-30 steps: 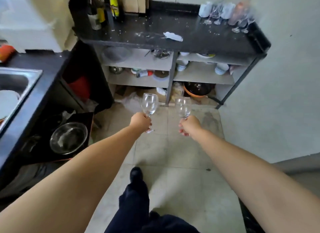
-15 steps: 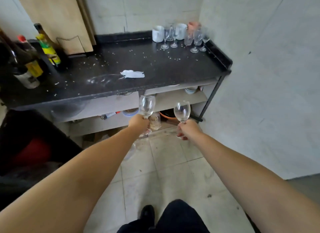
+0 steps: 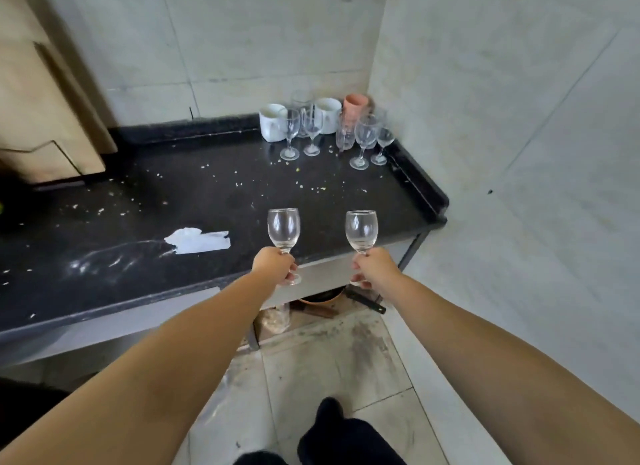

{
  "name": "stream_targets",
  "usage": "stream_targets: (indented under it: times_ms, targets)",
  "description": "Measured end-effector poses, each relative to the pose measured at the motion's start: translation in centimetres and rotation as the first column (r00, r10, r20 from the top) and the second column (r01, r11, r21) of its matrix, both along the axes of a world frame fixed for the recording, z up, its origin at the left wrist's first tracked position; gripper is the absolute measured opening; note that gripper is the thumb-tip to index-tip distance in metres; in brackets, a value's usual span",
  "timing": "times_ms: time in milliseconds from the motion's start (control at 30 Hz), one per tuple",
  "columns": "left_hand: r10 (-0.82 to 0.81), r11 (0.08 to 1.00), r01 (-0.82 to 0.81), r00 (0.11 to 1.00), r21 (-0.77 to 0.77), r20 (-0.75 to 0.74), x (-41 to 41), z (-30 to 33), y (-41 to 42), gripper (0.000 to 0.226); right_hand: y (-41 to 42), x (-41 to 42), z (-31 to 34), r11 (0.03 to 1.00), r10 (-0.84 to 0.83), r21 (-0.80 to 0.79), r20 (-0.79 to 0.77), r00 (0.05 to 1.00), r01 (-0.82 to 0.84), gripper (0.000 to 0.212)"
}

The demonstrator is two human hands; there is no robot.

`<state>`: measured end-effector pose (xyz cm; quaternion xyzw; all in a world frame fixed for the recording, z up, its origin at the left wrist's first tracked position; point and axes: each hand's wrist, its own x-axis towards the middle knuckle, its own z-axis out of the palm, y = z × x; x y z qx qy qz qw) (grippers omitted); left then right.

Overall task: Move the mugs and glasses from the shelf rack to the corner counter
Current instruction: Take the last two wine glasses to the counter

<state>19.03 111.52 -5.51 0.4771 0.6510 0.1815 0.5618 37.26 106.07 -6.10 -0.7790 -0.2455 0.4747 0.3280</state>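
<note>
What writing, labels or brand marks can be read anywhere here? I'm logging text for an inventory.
None can be read.
The wine glasses in the left hand and right hand are plain.
The white mugs and pink cup at the back of the counter show no print.
The white scrap looks blank.

Clear glass stemware (image 3: 283,229); speckled glossy black counter (image 3: 214,194)

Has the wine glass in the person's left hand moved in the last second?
Yes. The wine glass in the left hand has travelled forward toward the black counter. Earlier it was over the floor, short of the counter; now its bowl stands over the counter's front edge.
</note>
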Motion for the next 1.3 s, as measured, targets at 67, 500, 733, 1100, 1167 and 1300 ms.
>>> stream_targets:
  times_ms: [67, 500, 733, 1100, 1167, 1300]
  targets:
    - [0.063, 0.998, -0.062, 0.998, -0.024, 0.03, 1.8, -0.2, 3.2, 0.011, 3.5, 2.2, 0.5, 1.0, -0.009, -0.026, -0.016, 1.0, 0.009, 0.008]
    - [0.128, 0.988, -0.116, 0.984, -0.099, 0.127, 9.7, -3.9, 22.3, 0.011, 23.4, 8.4, -2.7, 1.0, 0.026, 0.005, -0.024, 0.999, -0.026, 0.01]
    - [0.131, 0.991, -0.125, 0.98, -0.049, 0.152, 13.7, -5.5, 29.6, 0.008, 31.8, 10.0, -5.3, 0.988, 0.084, 0.136, -0.067, 0.994, -0.074, 0.007]
    - [0.234, 0.972, -0.23, 0.951, -0.047, 0.201, 16.8, -8.8, 32.3, 0.019, 36.6, 11.3, -10.2, 0.966, 0.084, 0.254, -0.133, 0.987, -0.048, 0.025]
    - [0.228, 0.974, -0.225, 0.953, -0.039, 0.2, 17.0, -9.0, 32.2, 0.016, 36.5, 11.4, -10.6, 0.963, 0.087, 0.265, -0.156, 0.984, -0.043, 0.027]
    - [0.247, 0.969, -0.245, 0.954, -0.03, 0.173, 17.1, -9.5, 32.2, 0.015, 36.4, 11.6, -11.1, 0.958, 0.102, 0.282, -0.173, 0.98, -0.05, 0.029]
